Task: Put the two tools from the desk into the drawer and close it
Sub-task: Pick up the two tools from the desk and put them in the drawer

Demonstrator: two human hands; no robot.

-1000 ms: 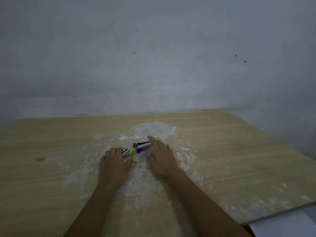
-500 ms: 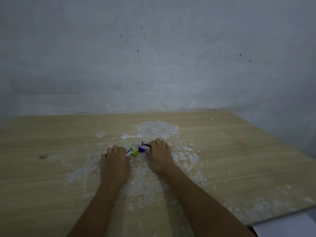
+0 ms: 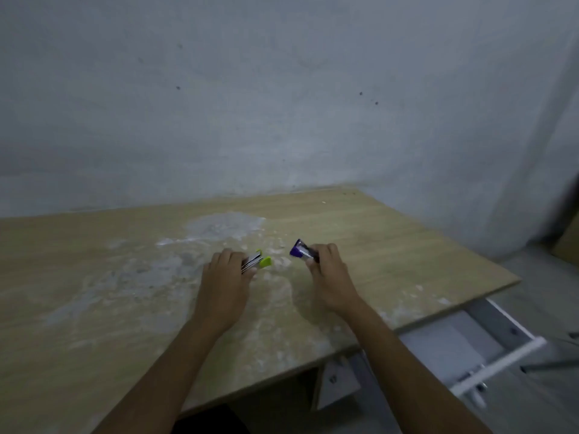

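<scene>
My left hand (image 3: 224,281) grips a small metal tool with a green end (image 3: 258,261), lifted just above the wooden desk (image 3: 94,308). A similar metal tool with a purple end (image 3: 300,249) is held in my right hand (image 3: 329,277), a little to the right of the green one. The two tools are apart, about a hand's width between them. At the lower right, under the desk's front edge, a white drawer (image 3: 463,343) stands pulled out, and its inside looks bare.
Pale scuffed patches (image 3: 225,225) mark the middle of the desk top. A grey wall (image 3: 282,104) rises behind the desk and along its right side. The drawer's front panel with a handle (image 3: 479,383) juts out toward me.
Both hands closed on the tools and lifted them off the desk, drawing them apart. My view has swung right and down, bringing the open drawer into sight.
</scene>
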